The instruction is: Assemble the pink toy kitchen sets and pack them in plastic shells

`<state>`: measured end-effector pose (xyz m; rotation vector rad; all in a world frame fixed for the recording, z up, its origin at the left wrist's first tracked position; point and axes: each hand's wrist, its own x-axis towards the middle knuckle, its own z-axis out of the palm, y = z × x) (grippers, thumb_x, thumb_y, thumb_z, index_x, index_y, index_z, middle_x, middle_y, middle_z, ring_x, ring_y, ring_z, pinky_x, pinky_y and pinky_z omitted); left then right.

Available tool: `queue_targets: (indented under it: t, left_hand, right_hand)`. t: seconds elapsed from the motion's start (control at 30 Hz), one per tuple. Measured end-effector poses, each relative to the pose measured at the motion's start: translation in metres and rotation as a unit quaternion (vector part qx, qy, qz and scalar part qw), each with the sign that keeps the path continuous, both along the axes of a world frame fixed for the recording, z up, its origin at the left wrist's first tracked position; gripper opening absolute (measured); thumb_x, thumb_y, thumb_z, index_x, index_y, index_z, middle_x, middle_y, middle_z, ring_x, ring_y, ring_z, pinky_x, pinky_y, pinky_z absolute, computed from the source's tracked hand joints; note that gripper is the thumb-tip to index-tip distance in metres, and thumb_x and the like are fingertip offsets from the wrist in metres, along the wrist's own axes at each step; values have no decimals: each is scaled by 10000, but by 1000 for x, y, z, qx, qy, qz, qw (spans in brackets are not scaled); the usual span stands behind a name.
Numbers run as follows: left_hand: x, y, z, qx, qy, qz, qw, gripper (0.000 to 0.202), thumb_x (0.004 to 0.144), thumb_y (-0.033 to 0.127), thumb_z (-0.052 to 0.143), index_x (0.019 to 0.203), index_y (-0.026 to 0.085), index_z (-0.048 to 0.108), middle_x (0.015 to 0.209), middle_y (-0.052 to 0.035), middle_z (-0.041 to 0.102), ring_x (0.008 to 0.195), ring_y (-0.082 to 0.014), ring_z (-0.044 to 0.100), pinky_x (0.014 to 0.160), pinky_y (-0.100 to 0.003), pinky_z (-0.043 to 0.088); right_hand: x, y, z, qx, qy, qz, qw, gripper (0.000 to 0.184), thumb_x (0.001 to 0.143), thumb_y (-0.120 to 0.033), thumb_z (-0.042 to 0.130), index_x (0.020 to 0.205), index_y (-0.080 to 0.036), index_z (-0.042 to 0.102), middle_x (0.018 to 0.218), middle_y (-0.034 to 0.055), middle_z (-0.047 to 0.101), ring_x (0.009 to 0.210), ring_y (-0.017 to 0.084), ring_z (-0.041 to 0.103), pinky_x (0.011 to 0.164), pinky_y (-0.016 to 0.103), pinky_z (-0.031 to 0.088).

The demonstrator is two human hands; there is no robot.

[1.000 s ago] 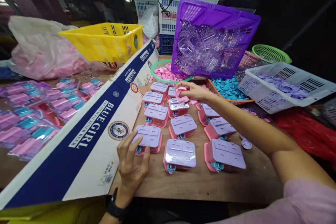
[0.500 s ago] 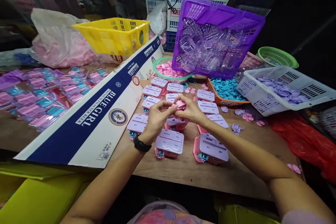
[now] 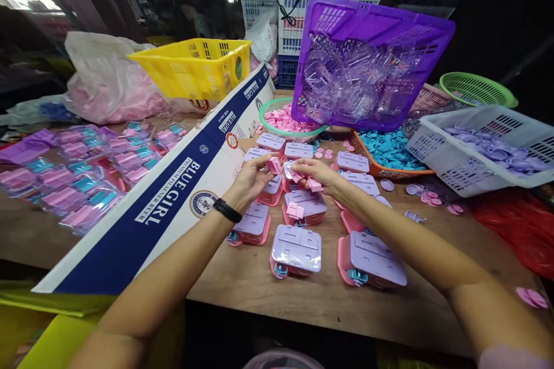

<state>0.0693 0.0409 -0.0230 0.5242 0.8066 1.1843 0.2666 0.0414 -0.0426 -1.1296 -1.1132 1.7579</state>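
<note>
My left hand [image 3: 251, 179], with a dark band at the wrist, pinches a small pink plastic piece [image 3: 273, 165] between thumb and fingers. Close beside it, my right hand [image 3: 318, 172] is closed on several similar pink pieces [image 3: 314, 185]. Both hands hover over rows of pink plastic boxes with lavender lids [image 3: 298, 245] and teal clasps [image 3: 358, 276]. Another pink piece [image 3: 295, 210] rests on the lid just below my hands. The right fingers partly hide what they hold.
Behind the boxes stands a green-rimmed basket [image 3: 269, 127] of pink pieces. An orange basket [image 3: 389, 173] holds teal parts, a white basket [image 3: 450, 157] lavender ones. A purple crate [image 3: 372, 17] leans at the back. A carton panel [image 3: 173, 207] divides off wrapped sets on the left.
My hands, which were together over one pink piece, have moved apart, each holding pink pieces. A pink piece now lies on a lid below. The view has shifted slightly.
</note>
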Motion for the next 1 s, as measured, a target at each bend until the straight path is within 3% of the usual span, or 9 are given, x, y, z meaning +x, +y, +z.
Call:
queue_targets:
  t: [0.27, 0.47, 0.67, 0.83, 0.9, 0.93, 1.0]
  left_hand:
    - [10, 39, 0, 42, 18, -6, 999, 178, 656, 100, 638, 824, 136, 682, 839, -59, 689, 945, -233, 715, 811, -328, 612]
    - [12, 60, -2, 62, -9, -14, 998, 268, 625, 107, 599, 880, 180, 559, 842, -5, 623, 918, -208, 711, 794, -319, 598]
    - [16, 82, -7, 80, 0, -64, 995, 291, 647, 91, 530, 925, 177, 540, 866, -25, 635, 946, -207, 706, 863, -344, 586]
    - [22, 91, -20, 171, 105, -47, 978, 164, 793, 155, 531, 950, 201, 525, 914, -23, 658, 889, -181, 704, 836, -322, 569]
    - [18, 102, -23, 232, 255, -10, 939, 104, 890, 215, 472, 969, 200, 539, 961, -48, 675, 904, -185, 697, 855, -329, 560]
    - [14, 109, -24, 265, 362, 4, 893, 142, 928, 233, 428, 977, 196, 556, 993, -66, 683, 939, -193, 692, 888, -339, 553]
    - [5, 125, -26, 308, 555, 4, 773, 202, 947, 238, 416, 977, 183, 608, 1072, -100, 693, 1060, -224, 668, 998, -373, 516]
  right_hand:
    - [-33, 34, -6, -5, 27, 22, 999, 201, 863, -303, 778, 878, -155, 643, 551, -34, 596, 380, 68, 465, 342, 168, 384]
    - [-34, 42, 3, 41, 8, 65, 997, 446, 766, -320, 871, 1140, -188, 668, 645, -51, 660, 417, 68, 535, 399, 170, 431]
    - [-35, 50, 10, 27, -1, 43, 999, 543, 552, -254, 976, 991, -154, 672, 565, -90, 597, 398, 48, 496, 380, 156, 377]
    - [-32, 52, 1, 57, -37, 18, 998, 522, 543, -301, 971, 942, -172, 661, 592, -66, 639, 390, 56, 513, 377, 158, 400]
    - [-27, 53, 0, 63, -57, 2, 996, 512, 546, -330, 969, 915, -179, 648, 604, -60, 646, 385, 60, 516, 367, 161, 402]
    - [-24, 54, 0, 66, -67, -6, 996, 508, 546, -344, 967, 901, -182, 643, 602, -61, 642, 378, 59, 509, 360, 164, 402]
    - [-17, 57, 4, 73, -87, -25, 993, 503, 547, -369, 963, 881, -187, 634, 607, -63, 639, 365, 57, 492, 348, 173, 407]
